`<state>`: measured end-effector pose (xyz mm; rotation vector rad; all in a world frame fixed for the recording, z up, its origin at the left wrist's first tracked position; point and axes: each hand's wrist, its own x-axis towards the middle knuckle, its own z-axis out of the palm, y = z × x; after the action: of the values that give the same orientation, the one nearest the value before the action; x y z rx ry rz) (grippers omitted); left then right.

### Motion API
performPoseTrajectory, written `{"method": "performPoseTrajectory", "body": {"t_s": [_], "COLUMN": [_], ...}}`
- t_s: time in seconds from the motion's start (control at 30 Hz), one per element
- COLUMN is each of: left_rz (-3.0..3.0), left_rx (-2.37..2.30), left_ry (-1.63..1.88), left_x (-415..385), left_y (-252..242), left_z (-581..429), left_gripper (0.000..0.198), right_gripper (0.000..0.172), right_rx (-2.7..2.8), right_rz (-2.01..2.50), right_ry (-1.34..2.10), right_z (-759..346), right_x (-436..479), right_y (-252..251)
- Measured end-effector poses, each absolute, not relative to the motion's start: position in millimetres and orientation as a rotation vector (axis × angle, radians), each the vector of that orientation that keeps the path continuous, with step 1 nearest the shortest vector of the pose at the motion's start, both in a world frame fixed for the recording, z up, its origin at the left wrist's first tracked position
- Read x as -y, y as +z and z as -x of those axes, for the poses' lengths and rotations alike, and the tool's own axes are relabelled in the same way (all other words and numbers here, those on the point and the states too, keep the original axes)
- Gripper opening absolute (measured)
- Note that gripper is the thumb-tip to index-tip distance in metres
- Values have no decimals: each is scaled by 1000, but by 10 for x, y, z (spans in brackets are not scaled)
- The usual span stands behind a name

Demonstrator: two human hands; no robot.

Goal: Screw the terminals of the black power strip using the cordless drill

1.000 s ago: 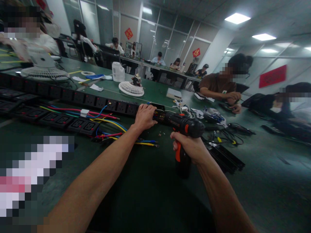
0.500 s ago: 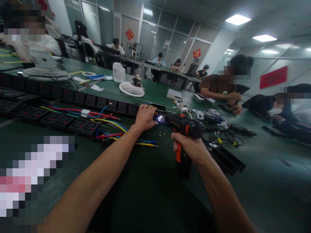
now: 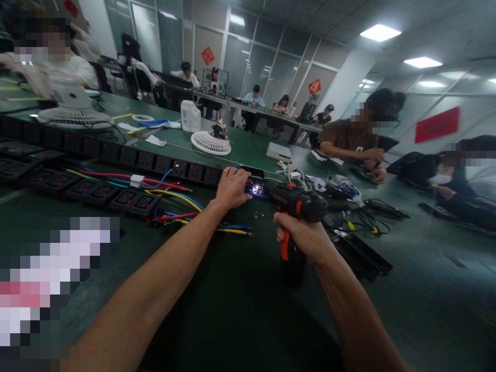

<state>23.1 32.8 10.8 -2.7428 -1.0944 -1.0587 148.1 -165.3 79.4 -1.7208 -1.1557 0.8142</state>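
Observation:
A black and orange cordless drill point(image 3: 296, 201) is gripped by its handle in my right hand point(image 3: 300, 233), its nose pointing left. The drill's light shines on a small lit part point(image 3: 256, 189) between the drill and my left hand point(image 3: 232, 188). The fingers of my left hand curl over the right end of a long black socket strip point(image 3: 145, 158); what the fingertips hold is too small to tell. Red, blue and yellow wires point(image 3: 186, 199) lie left of that hand, beside a second black strip point(image 3: 116, 196). Small metal bits point(image 3: 259, 215) sit below the lit part.
Black rails point(image 3: 362, 253) and tangled cables point(image 3: 360, 214) lie to the right. Further back are a white fan grille point(image 3: 211, 143), a white jug point(image 3: 190, 115), a white box point(image 3: 278, 151) and another fan point(image 3: 75, 118). People sit around the tables.

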Motion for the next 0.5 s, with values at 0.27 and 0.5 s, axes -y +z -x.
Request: {"method": "performPoseTrajectory", "body": {"t_s": [0.27, 0.5], "left_rz": [2733, 2735], "left_rx": [1101, 1101], "left_ry": [-1069, -1065], "left_x": [-339, -343], "left_y": [96, 111], "left_z": [-244, -247], "left_gripper": [62, 62], "right_gripper": [15, 17], "right_rx": [1142, 1101], "right_rz": [1722, 1701], "right_ry": [831, 858], "right_z": [-1460, -1433], "right_x": [1661, 1657], "right_y": [829, 854]}}
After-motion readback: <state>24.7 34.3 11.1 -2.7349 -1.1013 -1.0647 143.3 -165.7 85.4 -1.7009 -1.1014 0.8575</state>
